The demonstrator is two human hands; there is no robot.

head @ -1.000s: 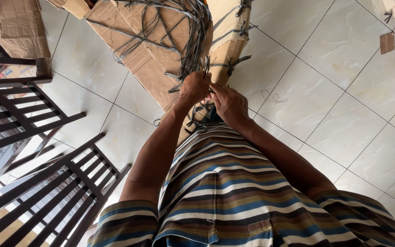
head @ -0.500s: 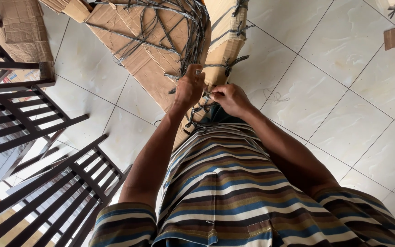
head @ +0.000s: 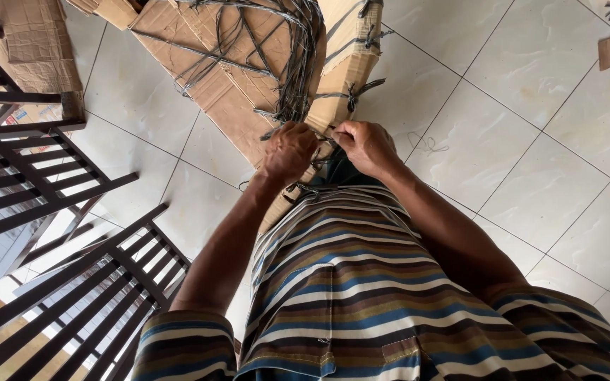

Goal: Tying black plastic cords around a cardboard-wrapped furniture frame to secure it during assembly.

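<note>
Left hand [head: 289, 149] is fisted tight on a bunch of dark straps [head: 298, 85], knuckles up, right at the near edge of the cardboard [head: 227, 92]. Right hand [head: 366, 145] sits just beside it, fingers pinched on a strap end at that same edge; the two hands almost touch.

Change since half a second ago: left hand was raised with a short strap end sticking up out of it; now it's lower and closed over the strap, and the right hand has come in closer. A second ago both were bunched together lower over the knot area. Reads like a tie being cinched or worked tight, not yet released, though the knot itself is hidden under the fingers.

Straps fan out from the hands across the flattened cardboard toward its far edge, with a couple of tied loops on the cardboard's right edge [head: 353, 92]. Cardboard lies on the tile floor [head: 531, 141], running away from the person's striped shirt [head: 347, 282].

Dark slatted chairs [head: 51, 183] stand well apart to the left. Small cardboard scrap [head: 609, 51] on the floor far right. Another box [head: 33, 42] at top left.
</note>
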